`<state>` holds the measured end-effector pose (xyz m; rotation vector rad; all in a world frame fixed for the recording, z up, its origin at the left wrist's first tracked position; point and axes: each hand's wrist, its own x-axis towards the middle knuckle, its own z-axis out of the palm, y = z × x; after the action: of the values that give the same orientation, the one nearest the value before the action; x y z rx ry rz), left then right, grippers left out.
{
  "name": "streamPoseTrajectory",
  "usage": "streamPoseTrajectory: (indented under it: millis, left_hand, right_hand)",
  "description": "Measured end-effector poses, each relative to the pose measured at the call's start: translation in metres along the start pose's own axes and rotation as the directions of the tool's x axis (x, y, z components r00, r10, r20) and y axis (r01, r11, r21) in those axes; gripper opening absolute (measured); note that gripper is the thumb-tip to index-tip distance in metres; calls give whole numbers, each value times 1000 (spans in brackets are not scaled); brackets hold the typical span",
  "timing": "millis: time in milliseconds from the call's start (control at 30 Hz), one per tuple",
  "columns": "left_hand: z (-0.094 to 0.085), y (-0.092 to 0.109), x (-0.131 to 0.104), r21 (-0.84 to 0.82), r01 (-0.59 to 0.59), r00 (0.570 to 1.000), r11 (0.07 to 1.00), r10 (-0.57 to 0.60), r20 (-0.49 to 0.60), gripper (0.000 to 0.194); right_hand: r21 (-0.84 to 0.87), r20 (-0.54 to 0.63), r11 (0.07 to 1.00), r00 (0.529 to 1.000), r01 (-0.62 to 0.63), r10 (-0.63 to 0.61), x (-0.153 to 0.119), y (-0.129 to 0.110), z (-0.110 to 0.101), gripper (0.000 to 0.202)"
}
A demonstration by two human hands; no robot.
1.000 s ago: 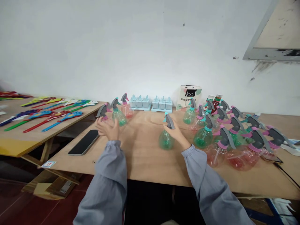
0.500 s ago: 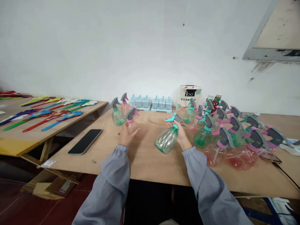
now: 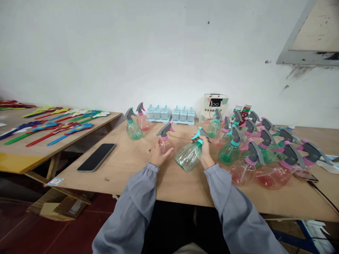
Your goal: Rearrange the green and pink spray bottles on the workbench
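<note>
Your right hand grips the green spray bottle by its neck, tilted, while your left hand closes around the upright pink bottle, keeping both steady

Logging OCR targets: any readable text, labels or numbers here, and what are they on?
"100", or a glasses logo: dark patch on the white box at the wall; the line beneath is too blurred.
Red mark on the table-corner sticker: unreadable.
Label on the cardboard under the table: too small.
</note>
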<state>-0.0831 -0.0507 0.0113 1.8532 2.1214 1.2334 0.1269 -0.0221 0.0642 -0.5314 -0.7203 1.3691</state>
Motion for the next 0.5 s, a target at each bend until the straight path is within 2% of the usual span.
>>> streamPoseTrajectory:
  millis: [133,333,500]
  left_hand:
    - [2,-2,0,-10,-16,1000,1000,16,5,81]
    - [2,-5,1,-15,-37,999,999,37,30,82]
    - [1,-5,1,-32,-30,999,999,31,41,85]
  right_hand:
    - [-17,54,994,992,-111,112,-3,4,5,12]
    - [-50,35,998,999,-40,42,-6,3,4,17]
    - [-61,110,994,989,-90,97,-7,1,6,20]
